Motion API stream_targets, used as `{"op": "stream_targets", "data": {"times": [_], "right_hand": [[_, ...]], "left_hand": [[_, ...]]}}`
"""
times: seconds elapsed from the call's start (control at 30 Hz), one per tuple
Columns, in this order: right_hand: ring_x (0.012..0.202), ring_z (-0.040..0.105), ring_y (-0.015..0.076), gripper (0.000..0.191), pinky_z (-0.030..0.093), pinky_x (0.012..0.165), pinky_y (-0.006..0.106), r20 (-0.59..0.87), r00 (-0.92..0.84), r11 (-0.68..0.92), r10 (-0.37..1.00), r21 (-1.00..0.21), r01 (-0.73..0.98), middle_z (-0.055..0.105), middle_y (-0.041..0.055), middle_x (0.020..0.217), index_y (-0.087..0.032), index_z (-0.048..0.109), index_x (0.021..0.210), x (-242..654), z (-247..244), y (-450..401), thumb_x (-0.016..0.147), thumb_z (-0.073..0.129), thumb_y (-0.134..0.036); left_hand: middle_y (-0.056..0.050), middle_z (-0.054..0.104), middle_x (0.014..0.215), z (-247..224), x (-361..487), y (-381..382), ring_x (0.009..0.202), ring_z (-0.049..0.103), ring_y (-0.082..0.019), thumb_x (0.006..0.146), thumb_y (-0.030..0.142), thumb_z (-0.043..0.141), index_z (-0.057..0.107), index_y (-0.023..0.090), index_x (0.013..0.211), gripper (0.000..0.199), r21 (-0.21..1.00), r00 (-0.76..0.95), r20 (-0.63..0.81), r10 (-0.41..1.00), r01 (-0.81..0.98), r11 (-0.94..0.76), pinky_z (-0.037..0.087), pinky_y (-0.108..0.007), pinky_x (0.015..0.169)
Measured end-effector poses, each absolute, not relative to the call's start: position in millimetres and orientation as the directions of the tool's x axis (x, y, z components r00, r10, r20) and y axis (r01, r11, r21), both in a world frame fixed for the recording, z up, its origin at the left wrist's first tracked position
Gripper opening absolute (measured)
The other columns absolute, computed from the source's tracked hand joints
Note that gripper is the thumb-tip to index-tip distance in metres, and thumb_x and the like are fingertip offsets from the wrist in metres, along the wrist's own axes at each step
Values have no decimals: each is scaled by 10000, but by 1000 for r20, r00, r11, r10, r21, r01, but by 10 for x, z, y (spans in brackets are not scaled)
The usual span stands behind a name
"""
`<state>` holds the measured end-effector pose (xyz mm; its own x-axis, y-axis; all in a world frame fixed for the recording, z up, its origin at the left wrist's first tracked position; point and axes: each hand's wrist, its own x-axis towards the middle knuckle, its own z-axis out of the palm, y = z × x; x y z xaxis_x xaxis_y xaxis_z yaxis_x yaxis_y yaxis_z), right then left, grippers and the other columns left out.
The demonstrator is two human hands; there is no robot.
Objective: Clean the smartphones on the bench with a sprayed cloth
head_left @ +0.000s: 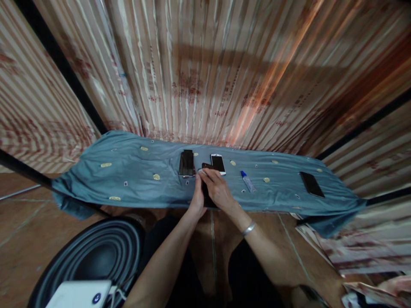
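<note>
- A dark phone point(209, 200) is held in the left hand point(197, 197), fingers curled, at the near edge of the tabletop point(138, 188).
- The right hand's point(217, 188) fingers are bunched over it; their grip cannot be told.

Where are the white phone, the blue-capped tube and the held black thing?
White phone point(218, 163), head view: its screen.
Blue-capped tube point(248, 182), head view: its body.
Held black thing point(208, 198), head view: its lower part.

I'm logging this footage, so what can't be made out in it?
All in the head view:
Dark device: partly hidden by the right hand.
Anything pinched in that hand: too small to tell.
Any print on the blue-capped tube: too small to read.
White box, lower left: cut off by the bottom edge.
</note>
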<state>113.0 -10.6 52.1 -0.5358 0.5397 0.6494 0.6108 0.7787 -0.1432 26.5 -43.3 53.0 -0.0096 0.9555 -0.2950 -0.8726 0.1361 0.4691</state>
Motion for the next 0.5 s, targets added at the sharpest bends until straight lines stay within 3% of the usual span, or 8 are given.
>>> {"op": "stream_targets", "data": {"times": [0.33,0.5], "right_hand": [[1179,552,257,410,435,1061,408,580,-486,688,654,-189,700,610,200,1303,-82,608,1301,984,571,177,961,381,-107],[1168,570,247,433,456,1042,413,584,-438,658,684,-233,716,633,163,1281,-135,613,1304,974,522,188,951,366,-91]], "left_hand": [[-80,586,1393,588,291,-451,1316,515,-230,985,477,330,443,210,1460,556,449,60,-296,953,-872,194,442,-349,1067],[-82,576,1403,589,307,-464,1310,522,-225,993,457,320,416,209,1475,551,453,34,-307,951,-874,177,429,-355,1079]]}}
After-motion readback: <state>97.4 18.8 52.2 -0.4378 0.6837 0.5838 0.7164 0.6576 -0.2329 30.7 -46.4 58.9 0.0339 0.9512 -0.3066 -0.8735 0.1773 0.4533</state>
